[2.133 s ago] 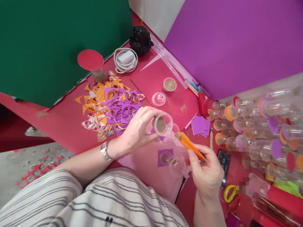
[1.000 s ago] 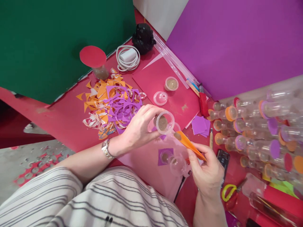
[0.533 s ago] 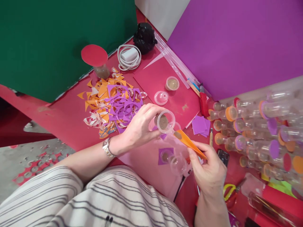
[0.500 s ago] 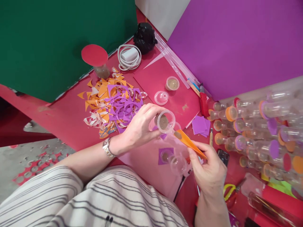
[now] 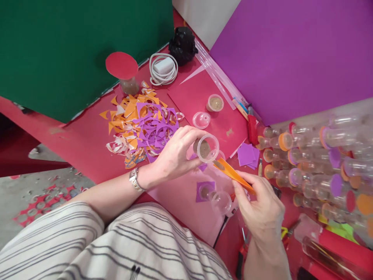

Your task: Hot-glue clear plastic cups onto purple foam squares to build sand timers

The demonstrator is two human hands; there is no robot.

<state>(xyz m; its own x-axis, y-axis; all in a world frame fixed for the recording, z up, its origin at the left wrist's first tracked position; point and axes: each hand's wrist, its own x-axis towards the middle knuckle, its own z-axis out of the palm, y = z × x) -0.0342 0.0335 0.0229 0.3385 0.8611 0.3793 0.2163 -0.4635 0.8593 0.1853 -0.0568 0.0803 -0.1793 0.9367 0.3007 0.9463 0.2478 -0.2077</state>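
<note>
On the red bench [image 5: 84, 149], paper offcuts [image 5: 145, 124] are heaped at the left. A clear plastic cup [image 5: 215, 148], tilted, is grasped in the left hand's [image 5: 178, 155] grip, with brown grains [image 5: 203, 149] seen through it. Nearer, two joined cups [image 5: 223, 203] are laid over a purple paper square [image 5: 199, 198]. Folded orange paper [image 5: 233, 174] is pinched in the right hand's [image 5: 260, 206] grip, grains borne at its tip, close to the cup's rim. Clear containers [image 5: 311, 155] are ranked farther right.
</note>
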